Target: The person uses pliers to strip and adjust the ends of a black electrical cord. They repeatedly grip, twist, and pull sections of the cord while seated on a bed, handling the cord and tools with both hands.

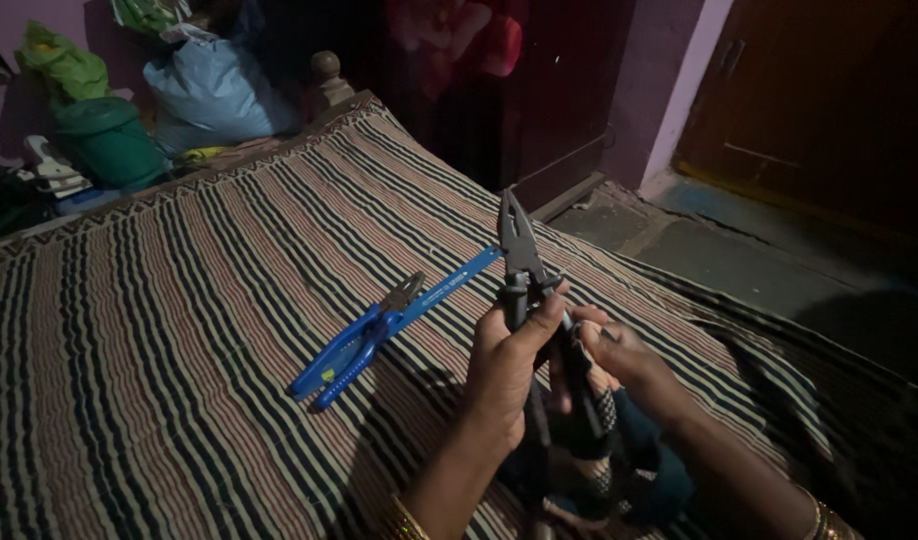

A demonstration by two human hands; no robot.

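My left hand [506, 370] grips a pair of long-nose pliers [517, 245] by one dark handle, jaws pointing up and away from me. My right hand [611, 352] holds the other handle just beside it, fingers curled around the grip. Both hands are raised over a striped bed cover [179, 330]. To the left of my hands lies a second pair of pliers with blue handles [354, 345] flat on the cover. A thin blue blade-like strip [449, 287] lies next to it, running toward the held pliers.
Behind the bed stand a green bucket [104, 140], a pale blue sack [214, 90] and a wooden bedpost knob [326, 70]. A purple wall and dark wooden door [819, 100] are at the right, with bare floor [719, 250] below.
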